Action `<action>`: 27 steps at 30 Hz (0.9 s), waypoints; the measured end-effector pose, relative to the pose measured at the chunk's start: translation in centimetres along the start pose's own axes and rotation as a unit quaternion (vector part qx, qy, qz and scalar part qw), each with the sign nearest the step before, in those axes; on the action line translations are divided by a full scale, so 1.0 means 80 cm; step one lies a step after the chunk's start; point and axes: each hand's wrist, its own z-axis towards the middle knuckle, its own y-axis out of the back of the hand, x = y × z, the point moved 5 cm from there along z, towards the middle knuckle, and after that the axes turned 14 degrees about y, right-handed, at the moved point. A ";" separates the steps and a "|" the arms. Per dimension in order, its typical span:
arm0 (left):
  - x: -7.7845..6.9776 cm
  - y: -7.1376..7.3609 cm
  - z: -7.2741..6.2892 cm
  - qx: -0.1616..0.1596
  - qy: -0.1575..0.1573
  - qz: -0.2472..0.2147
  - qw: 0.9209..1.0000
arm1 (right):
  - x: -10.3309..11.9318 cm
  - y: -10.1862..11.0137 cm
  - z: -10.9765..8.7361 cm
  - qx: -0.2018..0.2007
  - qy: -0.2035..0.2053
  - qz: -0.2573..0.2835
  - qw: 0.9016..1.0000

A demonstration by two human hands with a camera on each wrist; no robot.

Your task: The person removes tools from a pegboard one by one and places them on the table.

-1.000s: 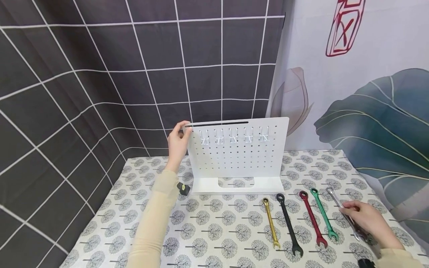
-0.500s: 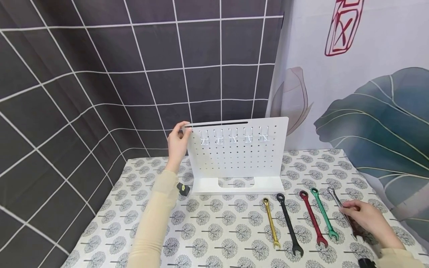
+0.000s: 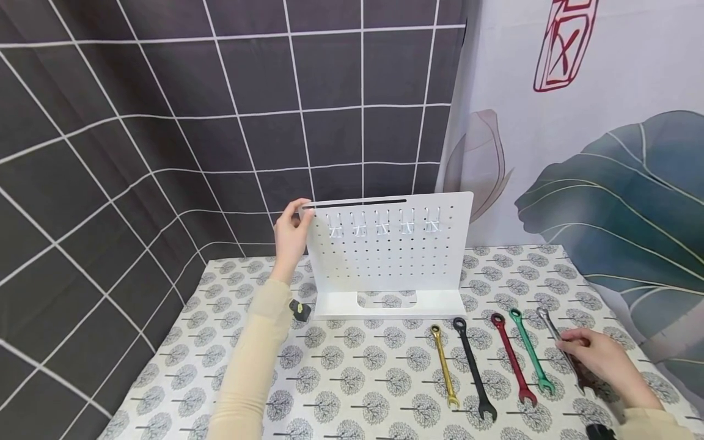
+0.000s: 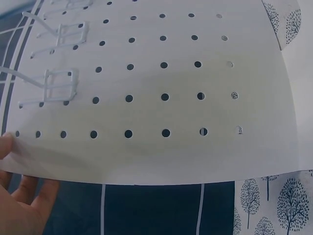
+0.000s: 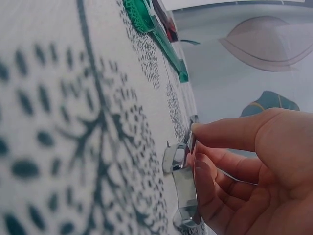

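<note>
A white pegboard (image 3: 385, 263) stands upright on its base, with several wire hooks (image 3: 383, 223) in a row near its top. My left hand (image 3: 291, 235) grips its upper left corner, thumb in front and fingers behind, as the left wrist view confirms. On the right, my right hand (image 3: 602, 360) pinches a silver wrench (image 3: 552, 324) by its shaft; the wrench's open end (image 5: 181, 191) shows in the right wrist view, close to the cloth. Whether it touches the cloth I cannot tell. Left of it lies a green wrench (image 3: 532, 351).
A red wrench (image 3: 514, 359), a black wrench (image 3: 474, 370) and a gold wrench (image 3: 444, 366) lie in front of the pegboard, roughly parallel. The table wears a tree-print cloth (image 3: 330, 391). Behind hangs a dark grid curtain (image 3: 264, 140); a floral sheet (image 3: 621, 195) hangs at right.
The silver wrench has shifted slightly within my right hand's pinch, its lower end changing angle early on. My left hand and the pegboard stay in place.
</note>
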 end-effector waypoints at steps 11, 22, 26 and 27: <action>-0.002 0.001 -0.001 -0.003 -0.001 0.001 1.000 | 0.002 0.001 -0.002 0.012 -0.013 0.020 1.000; -0.002 -0.004 -0.005 0.021 -0.040 0.022 0.999 | 0.007 0.019 -0.002 -0.030 0.018 0.024 0.999; -0.013 0.006 -0.006 0.017 -0.085 0.051 0.995 | 0.037 0.057 0.001 -0.114 0.060 0.004 0.992; -0.018 0.011 -0.007 0.009 -0.098 0.068 0.993 | 0.048 0.069 0.002 -0.142 0.067 0.006 0.988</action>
